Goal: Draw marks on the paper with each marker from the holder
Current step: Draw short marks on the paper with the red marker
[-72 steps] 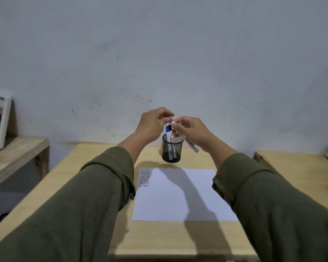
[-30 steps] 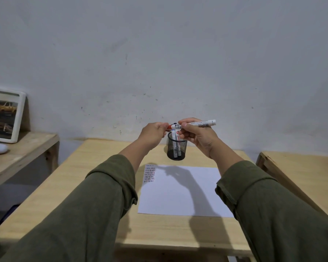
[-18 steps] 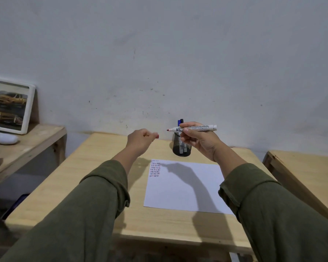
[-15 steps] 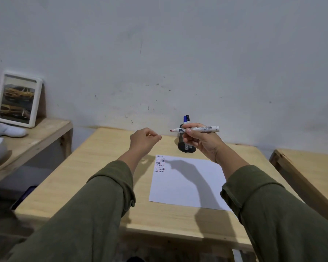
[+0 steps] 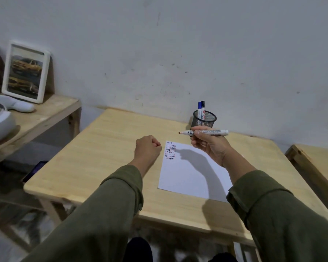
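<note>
My right hand grips an uncapped white marker level above the paper's far edge, its red tip pointing left. My left hand is a closed fist just left of the paper, closed around the marker's red cap, which is almost fully hidden. The white paper lies on the wooden table with rows of short red and dark marks in its far left corner. Behind my right hand stands the black mesh holder with a blue-capped marker and a black-capped marker.
A lower wooden shelf at the left carries a white picture frame and white rounded objects. Another wooden table stands at the right. The wall runs right behind the holder.
My hands have pulled apart: the cap came off the marker into my left hand, which moved left and down. My right hand lowered the marker toward the paper. The view tilted downward.
</note>
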`<state>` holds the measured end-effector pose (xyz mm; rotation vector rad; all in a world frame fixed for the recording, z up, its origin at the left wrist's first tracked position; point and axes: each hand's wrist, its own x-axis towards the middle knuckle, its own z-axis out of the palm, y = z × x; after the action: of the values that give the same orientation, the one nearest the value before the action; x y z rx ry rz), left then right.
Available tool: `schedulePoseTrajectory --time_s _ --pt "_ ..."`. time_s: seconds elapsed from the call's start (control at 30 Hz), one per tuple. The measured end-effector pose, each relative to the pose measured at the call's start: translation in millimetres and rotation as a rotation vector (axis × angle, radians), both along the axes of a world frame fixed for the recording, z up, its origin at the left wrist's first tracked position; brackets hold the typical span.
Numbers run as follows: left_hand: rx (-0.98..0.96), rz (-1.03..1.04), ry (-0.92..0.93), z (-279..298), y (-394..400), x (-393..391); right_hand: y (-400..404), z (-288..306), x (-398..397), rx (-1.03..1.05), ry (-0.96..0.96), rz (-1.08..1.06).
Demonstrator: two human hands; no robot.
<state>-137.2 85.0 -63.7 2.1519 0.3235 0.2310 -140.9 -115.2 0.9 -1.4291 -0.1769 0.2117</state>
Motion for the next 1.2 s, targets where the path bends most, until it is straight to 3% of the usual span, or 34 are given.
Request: schedulePoseTrajectory --time_s 0.33,0.73,0.9,1.2 --pt "0.030 -0.042 -0.035 -13.0 4.7 -7.0 8.4 -13.5 -2.4 -0.018 0.034 -0.028" --pt "0.163 -0.148 -0.045 -25.7 3.3 -46.4 22.5 -50.1 -18.9 -0.020 0.133 -0.273" --pt "0.110 -0.132 -0.043 -25.2 3.7 -47.2 38.6 -56.9 -27.8 0.064 0.169 -0.233" --pt "0.100 -0.129 -0.048 -25.2 4.1 -46.7 50.6 -58.9 -30.4 -0.098 0.097 -0.201"
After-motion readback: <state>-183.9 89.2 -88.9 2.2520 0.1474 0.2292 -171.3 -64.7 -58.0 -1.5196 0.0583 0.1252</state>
